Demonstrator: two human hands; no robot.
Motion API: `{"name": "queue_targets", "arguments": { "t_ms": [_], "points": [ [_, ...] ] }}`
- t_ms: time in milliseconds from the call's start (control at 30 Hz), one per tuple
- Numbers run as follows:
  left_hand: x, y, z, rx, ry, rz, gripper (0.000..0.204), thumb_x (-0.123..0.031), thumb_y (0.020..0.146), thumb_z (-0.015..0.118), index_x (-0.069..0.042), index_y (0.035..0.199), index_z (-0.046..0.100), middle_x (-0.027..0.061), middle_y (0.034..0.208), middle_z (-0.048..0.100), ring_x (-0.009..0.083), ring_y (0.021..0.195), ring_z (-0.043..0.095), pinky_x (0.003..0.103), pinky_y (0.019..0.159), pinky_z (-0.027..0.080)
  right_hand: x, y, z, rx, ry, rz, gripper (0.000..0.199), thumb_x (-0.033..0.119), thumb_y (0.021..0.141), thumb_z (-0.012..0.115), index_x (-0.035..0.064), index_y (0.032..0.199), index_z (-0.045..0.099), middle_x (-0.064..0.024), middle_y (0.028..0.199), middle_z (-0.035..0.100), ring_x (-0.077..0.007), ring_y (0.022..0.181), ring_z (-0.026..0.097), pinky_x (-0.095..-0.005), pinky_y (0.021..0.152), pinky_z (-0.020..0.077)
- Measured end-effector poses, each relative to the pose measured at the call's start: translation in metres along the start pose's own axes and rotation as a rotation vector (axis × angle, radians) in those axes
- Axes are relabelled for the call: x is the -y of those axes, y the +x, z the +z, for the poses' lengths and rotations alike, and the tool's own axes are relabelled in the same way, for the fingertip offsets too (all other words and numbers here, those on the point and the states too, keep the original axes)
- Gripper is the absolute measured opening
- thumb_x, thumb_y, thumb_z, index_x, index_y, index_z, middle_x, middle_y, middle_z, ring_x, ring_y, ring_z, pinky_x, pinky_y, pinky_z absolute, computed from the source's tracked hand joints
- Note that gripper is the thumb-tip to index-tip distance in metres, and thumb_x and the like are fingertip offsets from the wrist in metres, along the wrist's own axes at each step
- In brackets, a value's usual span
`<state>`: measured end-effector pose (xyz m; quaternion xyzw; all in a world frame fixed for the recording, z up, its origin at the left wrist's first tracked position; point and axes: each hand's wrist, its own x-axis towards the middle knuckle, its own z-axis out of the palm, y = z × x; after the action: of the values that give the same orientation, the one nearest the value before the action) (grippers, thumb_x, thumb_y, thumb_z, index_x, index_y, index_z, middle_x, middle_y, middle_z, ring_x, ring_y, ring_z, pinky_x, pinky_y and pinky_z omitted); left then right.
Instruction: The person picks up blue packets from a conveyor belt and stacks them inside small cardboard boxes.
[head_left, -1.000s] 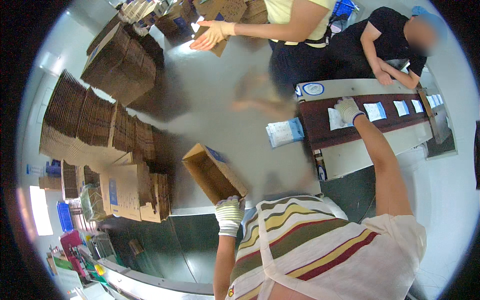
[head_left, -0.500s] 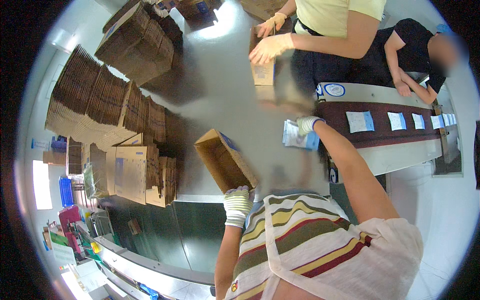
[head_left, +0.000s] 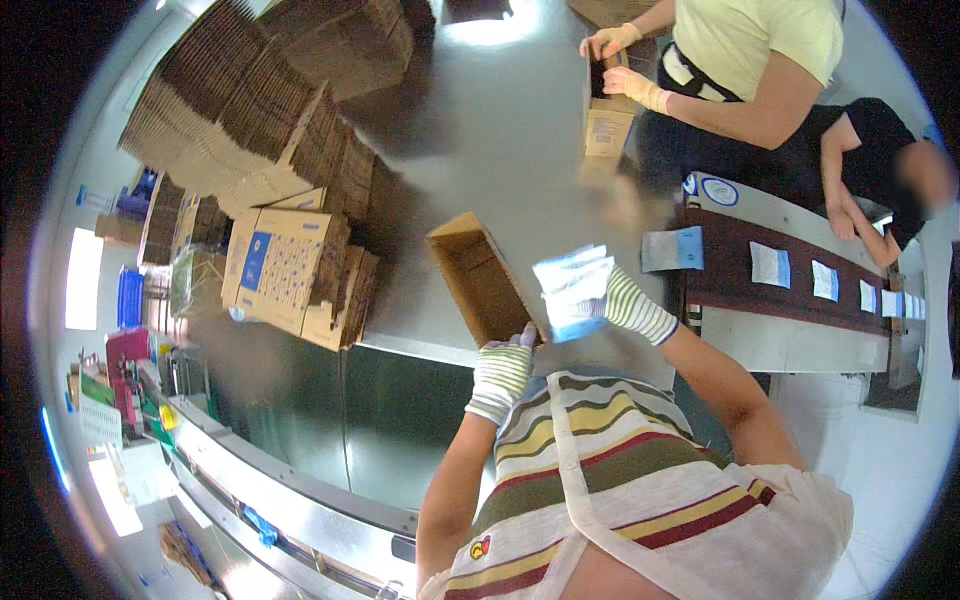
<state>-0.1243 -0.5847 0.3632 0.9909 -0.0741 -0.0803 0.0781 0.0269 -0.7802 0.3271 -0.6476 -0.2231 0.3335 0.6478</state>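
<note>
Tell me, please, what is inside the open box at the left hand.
Only brown cardboard shows inside the open box; whatever lies behind the left hand at the near end is covered.

Stacked flat cartons (head_left: 225,115) and a conveyor belt (head_left: 727,265) carrying packets (head_left: 770,265) show a packing workshop.

Striped-gloved hands (head_left: 501,376), striped pale shirt (head_left: 645,475)
</note>
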Motion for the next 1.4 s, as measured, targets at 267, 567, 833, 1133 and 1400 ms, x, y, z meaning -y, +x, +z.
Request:
{"name": "queue_targets", "arguments": {
  "t_ms": [267, 567, 833, 1133, 1400],
  "points": [
    [0.002, 0.003, 0.024, 0.088, 0.075, 0.030, 0.034, -0.020, 0.082, 0.050, -0.012, 0.115, 0.055, 0.0151, 0.107, 0.061, 0.0312, 0.086, 0.062, 0.042, 0.082, 0.046, 0.071, 0.028, 0.084, 0.209, -0.522, -0.544, 0.029, 0.019, 0.079, 0.059, 0.0143, 0.107, 0.062, -0.0114, 0.107, 0.061, -0.0259, 0.104, 0.055, -0.0392, 0.097, 0.0406],
    [-0.007, -0.028, -0.058, -0.429, -0.364, 0.131, 0.019, -0.016, 0.082, 0.057, -0.010, 0.100, 0.060, 0.0154, 0.087, 0.063, 0.0317, 0.077, 0.062, 0.042, 0.069, 0.049, 0.033, 0.027, 0.081, 0.129, -1.203, -0.086, 0.051, 0.030, 0.065, 0.073, 0.0104, 0.110, 0.061, -0.0118, 0.118, 0.055, -0.0248, 0.119, 0.044, -0.0468, 0.112, 0.0134],
    [0.027, 0.078, -0.042, 0.160, -0.066, -0.111, 0.019, -0.015, 0.084, 0.047, -0.005, 0.093, 0.061, 0.0183, 0.090, 0.065, 0.0340, 0.087, 0.063, 0.043, 0.074, 0.051, 0.072, -0.002, 0.076, 0.295, -1.327, -0.246, 0.079, 0.046, 0.059, 0.074, 0.0027, 0.121, 0.051, -0.0162, 0.129, 0.048, -0.0298, 0.125, 0.037, -0.0507, 0.109, 0.0193],
    [0.039, 0.096, -0.017, 0.705, -0.059, -0.048, 0.032, -0.024, 0.079, 0.053, -0.008, 0.103, 0.067, 0.0185, 0.110, 0.061, 0.0312, 0.103, 0.059, 0.040, 0.086, 0.047, 0.037, -0.032, 0.084, 0.208, -1.529, -0.391, 0.074, 0.047, 0.069, 0.060, -0.0012, 0.123, 0.048, -0.0192, 0.139, 0.037, -0.0342, 0.131, 0.029, -0.0494, 0.111, 0.0149],
    [0.015, 0.061, 0.001, 0.435, -0.111, 0.027, 0.033, -0.033, 0.083, 0.048, -0.009, 0.096, 0.066, 0.0200, 0.100, 0.064, 0.0311, 0.093, 0.062, 0.040, 0.080, 0.048, 0.021, -0.028, 0.088, -0.020, -1.158, -0.337, 0.109, 0.043, 0.057, 0.077, -0.0056, 0.138, 0.021, -0.0271, 0.138, 0.031, -0.0398, 0.128, 0.032, -0.0488, 0.107, 0.0243]
  ]
}}
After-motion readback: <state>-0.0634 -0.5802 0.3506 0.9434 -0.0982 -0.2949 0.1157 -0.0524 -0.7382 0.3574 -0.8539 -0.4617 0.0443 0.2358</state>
